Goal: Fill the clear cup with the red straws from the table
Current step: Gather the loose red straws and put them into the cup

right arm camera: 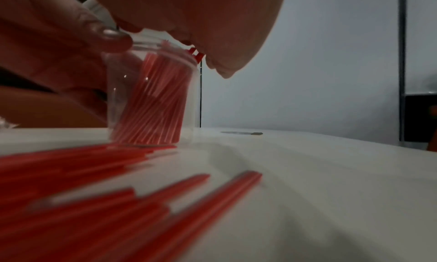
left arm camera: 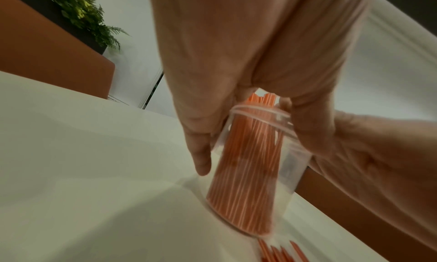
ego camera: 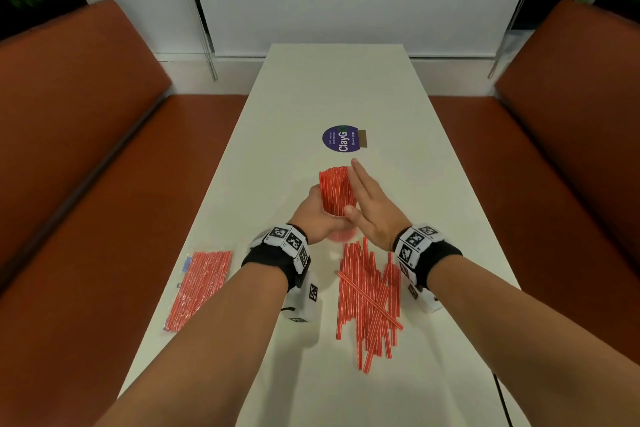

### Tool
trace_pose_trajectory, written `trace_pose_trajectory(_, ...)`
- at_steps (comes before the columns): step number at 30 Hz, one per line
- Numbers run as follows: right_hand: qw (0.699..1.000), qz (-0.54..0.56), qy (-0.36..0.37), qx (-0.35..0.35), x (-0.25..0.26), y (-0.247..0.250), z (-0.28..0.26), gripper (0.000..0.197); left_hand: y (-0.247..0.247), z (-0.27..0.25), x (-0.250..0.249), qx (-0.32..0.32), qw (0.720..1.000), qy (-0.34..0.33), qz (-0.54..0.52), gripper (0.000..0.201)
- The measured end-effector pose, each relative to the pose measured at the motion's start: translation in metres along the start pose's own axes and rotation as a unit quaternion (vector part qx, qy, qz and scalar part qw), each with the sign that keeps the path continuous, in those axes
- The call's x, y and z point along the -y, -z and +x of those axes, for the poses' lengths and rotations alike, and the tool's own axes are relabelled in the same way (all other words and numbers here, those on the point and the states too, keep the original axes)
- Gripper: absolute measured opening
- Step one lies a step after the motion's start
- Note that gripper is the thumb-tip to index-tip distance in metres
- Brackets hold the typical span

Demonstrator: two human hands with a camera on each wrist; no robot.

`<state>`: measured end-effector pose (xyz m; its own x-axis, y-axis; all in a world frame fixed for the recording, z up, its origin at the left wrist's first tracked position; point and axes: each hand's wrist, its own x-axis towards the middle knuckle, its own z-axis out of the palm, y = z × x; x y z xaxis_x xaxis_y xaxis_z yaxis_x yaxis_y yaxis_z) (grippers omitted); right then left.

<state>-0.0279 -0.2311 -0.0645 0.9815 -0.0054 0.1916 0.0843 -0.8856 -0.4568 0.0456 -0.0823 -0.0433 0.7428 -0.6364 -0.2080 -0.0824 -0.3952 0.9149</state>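
A clear cup point(left arm camera: 290, 165) stands on the white table point(ego camera: 311, 97), holding a thick bunch of red straws point(ego camera: 336, 189) that lean away from me. My left hand point(ego camera: 317, 210) grips the cup near its rim, thumb on one side and fingers round the other. My right hand point(ego camera: 369, 204) is flat with straight fingers, its palm pressed against the right side of the bunch. Several loose red straws point(ego camera: 370, 298) lie in a pile on the table just in front of the cup. The cup point(right arm camera: 151, 97) and its straws also show in the right wrist view.
A clear bag of red straws point(ego camera: 199, 288) lies at the table's left edge. A round purple sticker point(ego camera: 340, 142) sits beyond the cup. Orange benches point(ego camera: 86, 166) flank the table on both sides, with a white wall at the far end.
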Motion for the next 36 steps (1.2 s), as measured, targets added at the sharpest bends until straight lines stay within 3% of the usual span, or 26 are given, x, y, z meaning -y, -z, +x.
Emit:
trace_pose_trajectory(6,0.996,-0.071,0.025,0.045,0.02,0.005,0.02,0.08,0.0,0.0,-0.001,-0.007,1.0,0.008,0.014,0.082)
trace_pose_trajectory(12,0.985,-0.144,0.037,0.082,0.028,0.009,0.033,0.079,0.004,0.0,-0.002,-0.037,0.999,0.023,0.03,0.071)
trace_pose_trajectory(14,0.99,-0.125,0.019,0.059,0.029,0.009,0.03,0.079,0.003,-0.002,-0.002,-0.047,0.998,0.027,0.026,0.074)
trace_pose_trajectory(16,0.994,-0.107,-0.017,-0.013,0.03,0.012,0.025,0.079,0.003,-0.004,-0.002,-0.058,0.997,0.039,0.015,0.079)
trace_pose_trajectory(19,0.981,-0.035,-0.158,-0.103,0.028,0.019,0.008,0.07,0.006,-0.01,-0.002,-0.058,0.995,0.066,0.037,0.093)
trace_pose_trajectory(21,0.96,-0.004,-0.273,-0.061,0.027,0.024,-0.009,0.059,0.009,-0.018,-0.004,-0.06,0.989,0.106,0.079,0.103)
trace_pose_trajectory(23,0.931,-0.03,-0.36,0.053,0.028,0.028,-0.026,0.058,0.009,-0.028,-0.005,-0.053,0.978,0.147,0.136,0.093)
trace_pose_trajectory(26,0.899,-0.082,-0.373,0.215,0.033,0.03,-0.051,0.072,0.0,-0.048,-0.003,0.025,0.949,0.194,0.246,0.055)
trace_pose_trajectory(28,0.882,-0.094,-0.376,0.269,0.043,0.028,-0.063,0.078,-0.014,-0.059,-0.001,0.073,0.935,0.193,0.289,0.022)
trace_pose_trajectory(29,0.877,-0.102,-0.379,0.277,0.049,0.025,-0.067,0.078,-0.022,-0.064,0.0,0.072,0.934,0.188,0.295,0.016)
trace_pose_trajectory(31,0.879,-0.131,-0.371,0.27,0.063,0.017,-0.07,0.07,-0.037,-0.069,0.001,0.074,0.941,0.173,0.282,0.025)
trace_pose_trajectory(33,0.893,-0.157,-0.343,0.244,0.078,0.008,-0.069,0.066,-0.051,-0.074,-0.001,0.086,0.952,0.162,0.247,0.014)
trace_pose_trajectory(36,0.912,-0.139,-0.328,0.202,0.095,0.004,-0.07,0.069,-0.062,-0.08,-0.006,0.092,0.962,0.135,0.217,0.03)
